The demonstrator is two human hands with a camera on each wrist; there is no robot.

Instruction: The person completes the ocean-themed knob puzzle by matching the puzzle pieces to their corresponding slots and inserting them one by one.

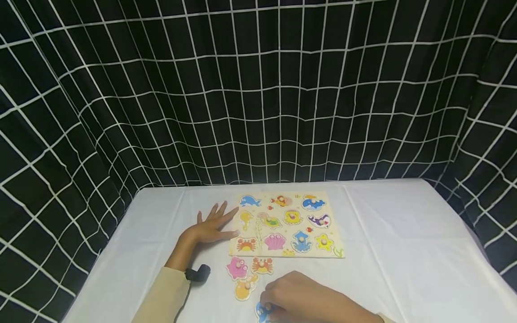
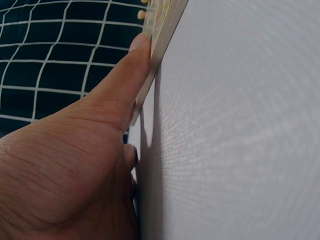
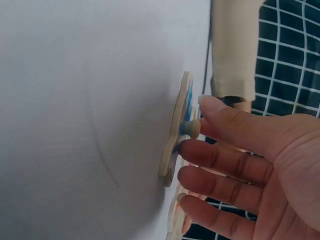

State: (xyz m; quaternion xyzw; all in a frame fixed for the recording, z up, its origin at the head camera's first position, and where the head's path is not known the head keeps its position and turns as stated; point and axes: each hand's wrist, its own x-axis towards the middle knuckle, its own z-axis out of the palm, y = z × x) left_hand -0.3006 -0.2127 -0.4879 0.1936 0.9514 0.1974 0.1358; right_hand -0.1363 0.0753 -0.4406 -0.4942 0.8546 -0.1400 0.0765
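Observation:
A wooden peg puzzle board [image 1: 335,244] with sea-animal pictures lies on the white table. My left hand [image 1: 212,226] has its fingers spread at the board's left side; its thumb [image 2: 137,55] touches the board's edge. At the near side, my right hand [image 1: 303,298] is over a blue sea-animal puzzle piece [image 1: 263,312]. In the right wrist view, its thumb and fingers are around the piece's knob [image 3: 191,129], with no firm pinch visible. Nearby lie a pink shell piece [image 1: 234,271], a red crab piece [image 1: 267,268] and a yellow piece [image 1: 241,294], probably a seahorse.
Several knobbed pieces, including a blue squid [image 1: 301,246] and a yellow star [image 1: 329,244], sit in the board. A dark strap with a camera [image 1: 199,273] is on the left wrist. A black curtain with white grid lines [image 1: 266,103] surrounds the table.

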